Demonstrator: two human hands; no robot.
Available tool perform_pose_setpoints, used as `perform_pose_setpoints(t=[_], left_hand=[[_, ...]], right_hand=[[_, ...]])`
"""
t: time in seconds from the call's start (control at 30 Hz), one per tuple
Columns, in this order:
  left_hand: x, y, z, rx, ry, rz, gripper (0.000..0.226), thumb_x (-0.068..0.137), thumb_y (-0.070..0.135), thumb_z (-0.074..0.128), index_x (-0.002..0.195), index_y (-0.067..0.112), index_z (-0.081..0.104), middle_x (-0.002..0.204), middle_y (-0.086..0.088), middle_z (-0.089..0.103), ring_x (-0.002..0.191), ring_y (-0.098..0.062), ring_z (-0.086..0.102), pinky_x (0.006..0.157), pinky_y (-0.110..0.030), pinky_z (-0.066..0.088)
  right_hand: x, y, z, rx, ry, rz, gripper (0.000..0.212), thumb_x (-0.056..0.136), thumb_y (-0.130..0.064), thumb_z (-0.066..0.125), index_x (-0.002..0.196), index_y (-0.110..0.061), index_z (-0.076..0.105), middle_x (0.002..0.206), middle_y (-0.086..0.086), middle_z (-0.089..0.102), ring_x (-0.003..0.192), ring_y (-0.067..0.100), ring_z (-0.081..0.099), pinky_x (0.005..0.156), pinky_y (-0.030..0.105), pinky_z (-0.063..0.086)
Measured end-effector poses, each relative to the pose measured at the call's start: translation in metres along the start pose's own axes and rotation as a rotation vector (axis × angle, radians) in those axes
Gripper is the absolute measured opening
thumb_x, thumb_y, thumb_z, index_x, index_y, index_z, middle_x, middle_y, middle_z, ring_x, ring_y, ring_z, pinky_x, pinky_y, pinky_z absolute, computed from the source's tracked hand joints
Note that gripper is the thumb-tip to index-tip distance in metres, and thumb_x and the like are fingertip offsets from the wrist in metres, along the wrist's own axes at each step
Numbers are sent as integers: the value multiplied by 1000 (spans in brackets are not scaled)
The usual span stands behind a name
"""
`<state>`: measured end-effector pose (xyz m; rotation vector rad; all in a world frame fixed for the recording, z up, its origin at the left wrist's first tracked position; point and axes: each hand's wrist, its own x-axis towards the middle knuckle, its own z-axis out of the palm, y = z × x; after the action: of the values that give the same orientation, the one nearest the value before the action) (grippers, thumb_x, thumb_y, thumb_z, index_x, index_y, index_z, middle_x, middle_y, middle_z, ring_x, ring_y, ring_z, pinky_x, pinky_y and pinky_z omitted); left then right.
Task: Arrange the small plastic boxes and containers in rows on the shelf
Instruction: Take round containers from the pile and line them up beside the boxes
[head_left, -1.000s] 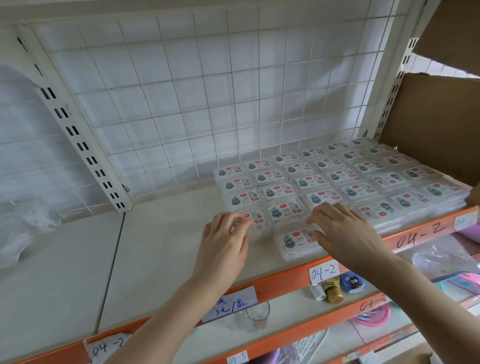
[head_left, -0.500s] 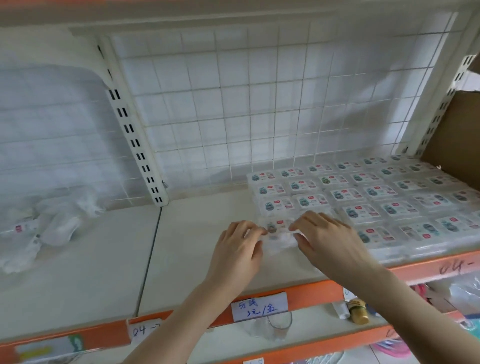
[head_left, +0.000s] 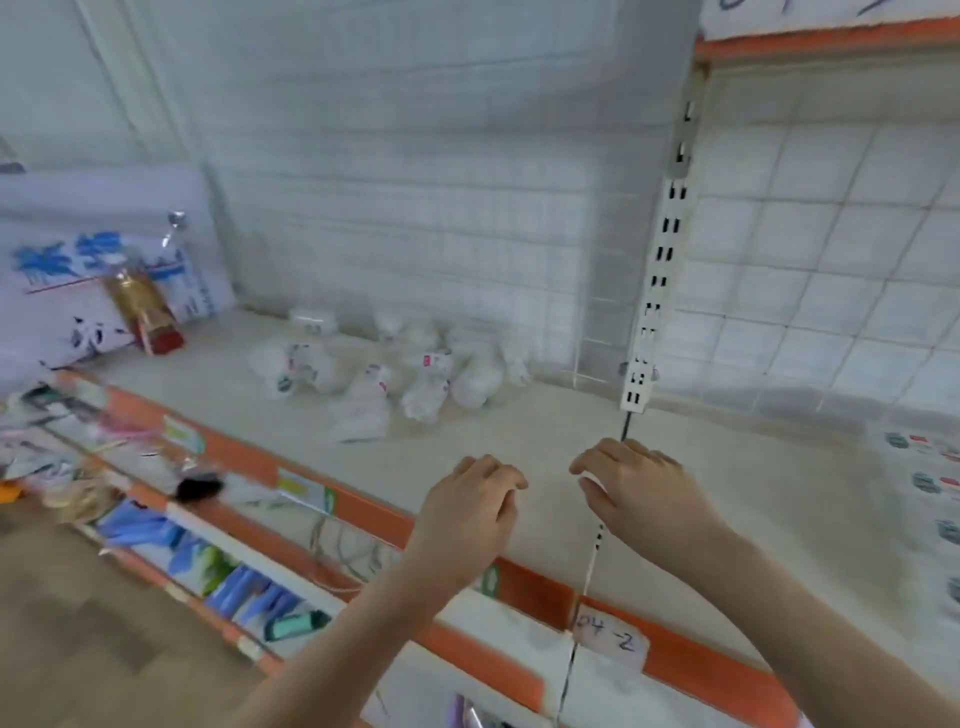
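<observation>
The view is blurred by motion. Both of my hands hover just above the bare cream shelf (head_left: 519, 431) near its front edge. My left hand (head_left: 467, 514) and my right hand (head_left: 639, 488) have loosely curled fingers and hold nothing. A heap of small plastic boxes in white bags (head_left: 384, 374) lies to the back left of my hands, against the wire grid. The rows of labelled boxes (head_left: 930, 483) show only at the far right edge.
A slotted white upright (head_left: 660, 260) stands behind my right hand. The shelf's orange front lip (head_left: 524, 577) carries a paper tag "04-2" (head_left: 608, 634). At far left stand a gold-labelled bottle (head_left: 140, 306) and a large white bag with blue print (head_left: 78, 270). Lower shelves (head_left: 156, 519) hold assorted goods.
The view has swung left, away from the rows towards the bagged heap. Both hands have come off the box they were touching and moved left along the shelf, holding nothing.
</observation>
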<state>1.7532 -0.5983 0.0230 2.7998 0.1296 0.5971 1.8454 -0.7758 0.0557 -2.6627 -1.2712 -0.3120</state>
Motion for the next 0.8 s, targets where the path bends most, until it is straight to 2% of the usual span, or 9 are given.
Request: perform_pose_setpoints(t=[0.1,0.2,0.3,0.4,0.57,0.7,0.77,0.8], left_hand=[[-7,-49,-22,27,-13,-85,26,95,22,42,114,25,59,112,10,56,108,-9,47,76,-22,38],[-12,-89,-38,28,-3,-156,27,95,21,41,117,25,58,115,8,56,112,-11,45,80,-25,39],[-10,-125,-46,49,-24,-212,32,94,18,41,123,22,53,120,4,52,116,-15,42,84,-28,40],[-1,-155,-50,99,-22,-267,42,93,17,43,135,21,40,133,0,42,124,-20,34,96,-31,37],[25,-194,-46,119,-87,-313,58,93,35,48,144,21,24,147,-4,24,137,-23,15,109,-36,22],[39,-213,-36,61,-158,-302,57,88,41,51,137,21,30,143,-5,27,133,-24,20,107,-35,27],[40,-218,-33,-52,-141,-297,54,86,39,54,134,22,34,137,-4,28,129,-23,22,103,-33,33],[39,-220,-32,-125,-128,-303,53,85,38,55,132,23,35,133,-3,28,127,-22,23,99,-32,37]], right_hand=[[39,-33,21,48,-40,-31,29,99,-33,36,123,-32,52,122,-13,53,117,11,48,91,29,41],[74,-64,40,127,-50,-30,27,99,-33,38,121,-31,53,121,-11,52,117,10,48,88,27,41],[104,-91,57,173,-74,-26,30,98,-30,41,126,-28,49,126,-8,46,120,12,43,86,29,43],[130,-109,72,162,-70,-34,39,95,-26,48,134,-22,41,133,-4,37,124,16,36,85,29,46],[176,-125,91,194,-53,83,53,95,-30,50,142,-15,30,147,6,24,137,23,21,97,34,42],[196,-137,104,199,-92,229,68,92,-43,50,146,-19,16,152,9,11,141,25,15,97,38,44],[199,-142,109,104,-109,256,77,90,-47,53,148,-25,6,153,11,3,140,28,19,96,36,45],[199,-144,111,88,-103,265,77,89,-47,54,148,-27,7,153,12,3,139,30,22,98,36,43]])
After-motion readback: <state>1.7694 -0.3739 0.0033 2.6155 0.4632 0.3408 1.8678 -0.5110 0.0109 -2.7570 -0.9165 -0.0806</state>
